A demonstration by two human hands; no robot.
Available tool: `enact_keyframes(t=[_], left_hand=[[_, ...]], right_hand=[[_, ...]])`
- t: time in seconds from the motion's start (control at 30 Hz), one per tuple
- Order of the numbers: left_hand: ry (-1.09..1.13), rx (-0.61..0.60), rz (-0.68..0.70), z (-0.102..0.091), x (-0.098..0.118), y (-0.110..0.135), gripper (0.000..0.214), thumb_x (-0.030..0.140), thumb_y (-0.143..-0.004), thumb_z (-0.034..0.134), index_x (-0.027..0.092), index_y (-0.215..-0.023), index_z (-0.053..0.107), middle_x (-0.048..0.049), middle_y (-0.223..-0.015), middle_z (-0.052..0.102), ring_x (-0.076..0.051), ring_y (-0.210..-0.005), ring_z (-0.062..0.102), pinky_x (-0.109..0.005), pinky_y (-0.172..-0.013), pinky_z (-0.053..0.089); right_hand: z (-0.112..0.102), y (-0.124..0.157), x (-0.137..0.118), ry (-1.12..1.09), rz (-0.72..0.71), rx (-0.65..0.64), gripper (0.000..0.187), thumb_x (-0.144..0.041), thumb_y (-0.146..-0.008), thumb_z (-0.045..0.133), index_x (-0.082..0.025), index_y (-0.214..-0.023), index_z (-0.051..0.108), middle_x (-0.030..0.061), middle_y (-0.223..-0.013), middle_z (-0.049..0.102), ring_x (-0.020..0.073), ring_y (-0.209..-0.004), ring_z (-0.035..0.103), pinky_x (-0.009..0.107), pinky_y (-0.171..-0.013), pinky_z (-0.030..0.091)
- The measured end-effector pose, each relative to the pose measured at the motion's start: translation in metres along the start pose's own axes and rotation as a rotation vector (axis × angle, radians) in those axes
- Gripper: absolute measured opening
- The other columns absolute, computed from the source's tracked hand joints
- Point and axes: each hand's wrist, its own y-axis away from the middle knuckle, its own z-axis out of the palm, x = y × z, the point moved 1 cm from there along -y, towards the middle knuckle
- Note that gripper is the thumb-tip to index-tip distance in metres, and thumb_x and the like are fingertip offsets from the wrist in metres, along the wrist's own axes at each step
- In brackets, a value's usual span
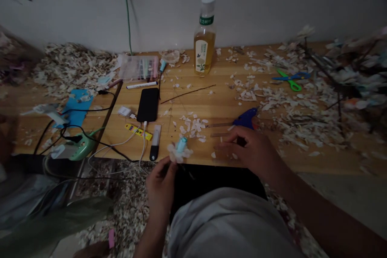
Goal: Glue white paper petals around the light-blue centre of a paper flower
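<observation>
Between my hands, at near table edge: small white petal flower with pale blue centre, on thin dark stem, pinched in my left hand fingertips. Stem axis runs up from left hand, bloom pointing away toward wall. My right hand half-curled, palm down on wooden table, fingertips at loose white petals; cannot tell if it grips any. Blue-handled scissors just beyond right hand. Black phone beyond left hand. Yellow-liquid bottle far back, green label, writing unreadable.
</observation>
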Motion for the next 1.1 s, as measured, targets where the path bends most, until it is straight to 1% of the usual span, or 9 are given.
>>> enact_keyframes(t=[0.1,0.17,0.23,0.33,0.5,0.67,0.8,1.0,1.1], left_hand=[[0.036,0.130,-0.032,-0.014,-0.004,-0.006,0.031,0.040,-0.074,0.077,0.018,-0.096,0.076,-0.0054,-0.094,0.079,-0.020,-0.087,0.071,-0.031,-0.082,0.056],[0.056,0.146,-0.049,-0.018,-0.006,-0.008,0.033,0.041,-0.072,0.078,0.017,-0.095,0.075,-0.0061,-0.093,0.079,-0.021,-0.088,0.072,-0.032,-0.084,0.056],[0.046,0.131,-0.054,-0.018,-0.008,-0.009,0.033,0.043,-0.072,0.078,0.017,-0.092,0.076,-0.0066,-0.093,0.079,-0.022,-0.090,0.072,-0.033,-0.086,0.056],[0.039,0.122,-0.070,-0.014,-0.009,-0.009,0.035,0.045,-0.071,0.078,0.017,-0.092,0.076,-0.0067,-0.093,0.079,-0.022,-0.091,0.072,-0.033,-0.085,0.056],[0.061,0.094,-0.073,-0.009,-0.008,-0.006,0.034,0.046,-0.072,0.077,0.018,-0.091,0.076,-0.0058,-0.092,0.079,-0.020,-0.089,0.071,-0.030,-0.083,0.056],[0.108,0.083,-0.054,-0.009,-0.004,-0.001,0.029,0.041,-0.072,0.079,0.019,-0.091,0.076,-0.0048,-0.092,0.079,-0.019,-0.086,0.072,-0.028,-0.082,0.056],[0.132,0.074,-0.035,-0.009,-0.004,0.001,0.027,0.040,-0.072,0.078,0.019,-0.089,0.077,-0.0047,-0.089,0.078,-0.019,-0.084,0.071,-0.029,-0.081,0.056],[0.157,0.049,-0.028,-0.009,-0.014,0.001,0.024,0.038,-0.075,0.078,0.022,-0.093,0.077,-0.0028,-0.092,0.078,-0.017,-0.087,0.071,-0.027,-0.084,0.054],[0.154,0.048,-0.013,-0.009,-0.015,-0.001,0.023,0.037,-0.076,0.077,0.022,-0.093,0.077,-0.0025,-0.094,0.078,-0.016,-0.089,0.070,-0.026,-0.086,0.053]], right_hand=[[-0.003,0.010,0.015,0.047,-0.063,-0.086,0.010,-0.021,-0.082,0.069,-0.024,-0.073,0.069,-0.0015,-0.074,0.071,0.0172,-0.069,0.064,0.030,-0.063,0.045],[-0.001,0.016,0.023,0.071,-0.121,-0.150,0.013,-0.020,-0.088,0.063,-0.026,-0.082,0.072,-0.0014,-0.083,0.074,0.0179,-0.078,0.067,0.031,-0.071,0.049],[0.004,0.019,0.028,0.121,-0.196,-0.134,0.015,-0.021,-0.093,0.058,-0.025,-0.092,0.072,0.0008,-0.095,0.075,0.0196,-0.089,0.068,0.034,-0.080,0.051],[0.019,0.014,0.025,0.247,-0.304,-0.052,0.019,-0.023,-0.097,0.052,-0.021,-0.103,0.069,0.0059,-0.104,0.073,0.0230,-0.099,0.066,0.039,-0.088,0.051],[0.052,-0.019,0.013,0.407,-0.432,-0.035,0.018,-0.017,-0.096,0.050,-0.019,-0.102,0.067,0.0078,-0.103,0.070,0.0231,-0.102,0.063,0.037,-0.094,0.049],[0.075,-0.053,0.010,0.512,-0.432,-0.027,0.016,-0.021,-0.097,0.052,-0.015,-0.099,0.066,0.0110,-0.103,0.067,0.0250,-0.103,0.058,0.038,-0.096,0.046],[0.082,-0.062,0.012,0.515,-0.414,-0.006,0.016,-0.021,-0.096,0.051,-0.015,-0.099,0.066,0.0138,-0.105,0.065,0.0272,-0.102,0.056,0.042,-0.092,0.047],[0.077,-0.063,0.013,0.433,-0.391,-0.008,0.019,-0.019,-0.095,0.049,-0.017,-0.094,0.068,0.0128,-0.101,0.067,0.0271,-0.102,0.057,0.043,-0.094,0.045],[0.066,-0.060,0.007,0.344,-0.341,0.007,0.020,-0.021,-0.096,0.048,-0.017,-0.099,0.067,0.0106,-0.101,0.070,0.0227,-0.096,0.063,0.037,-0.088,0.049]])
